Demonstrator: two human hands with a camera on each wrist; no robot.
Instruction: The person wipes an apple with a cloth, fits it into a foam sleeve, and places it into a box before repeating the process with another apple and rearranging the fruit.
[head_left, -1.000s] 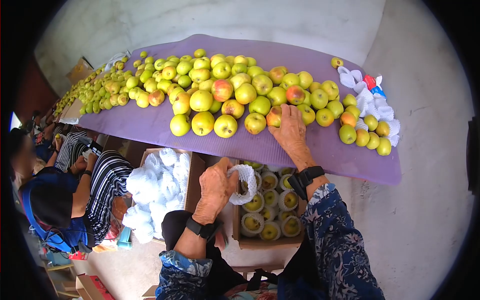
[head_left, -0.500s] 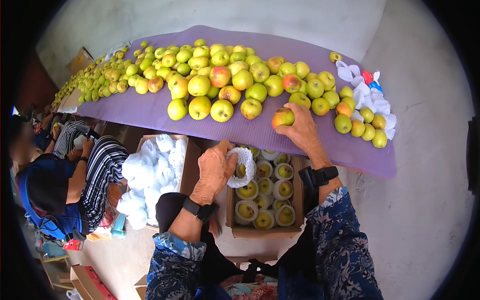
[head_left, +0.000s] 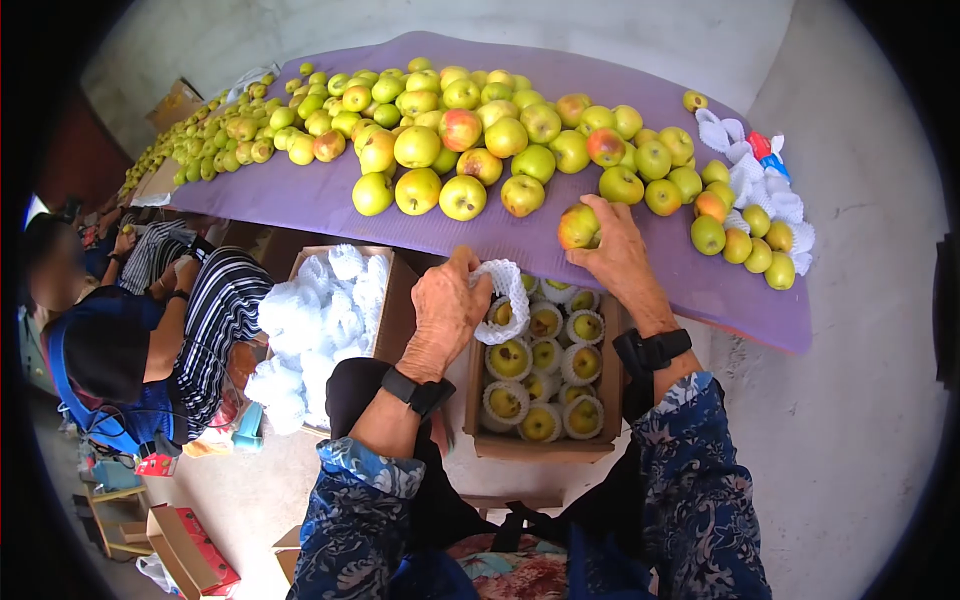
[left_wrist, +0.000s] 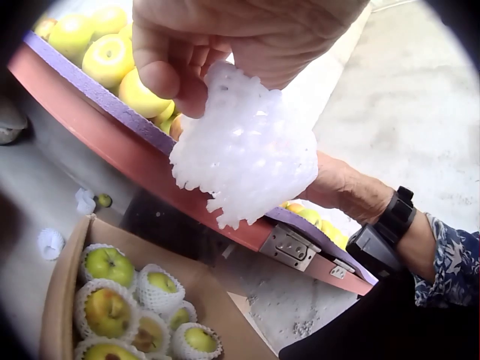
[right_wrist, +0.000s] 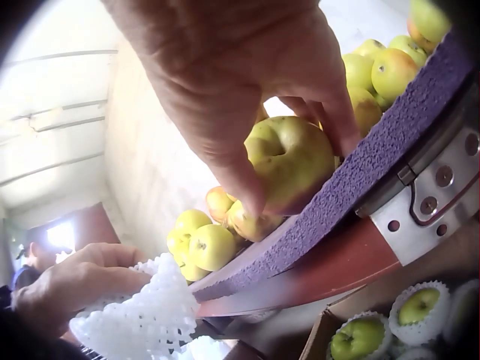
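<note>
One apple (right_wrist: 292, 165) between right fingers (right_wrist: 342, 120), perhaps touching mat (right_wrist: 375, 163).

Wall: pale greyish white (head_left: 290, 40), kinda smudgy, running behind the counter (head_left: 300, 205)
Floor: plain pale grey (head_left: 262, 500), concrete-looking
Counter build: purple padded top, reddish edge (left_wrist: 97, 142) underneath, metal latch (left_wrist: 289, 247) on it
Overhead: whitish surface (right_wrist: 56, 82) with thin dark lines across
Far end: dark reddish-brown panel (head_left: 75, 150), door or wall, can't tell
Light: super bright opening (right_wrist: 61, 235), window or doorway, hard to say
</note>
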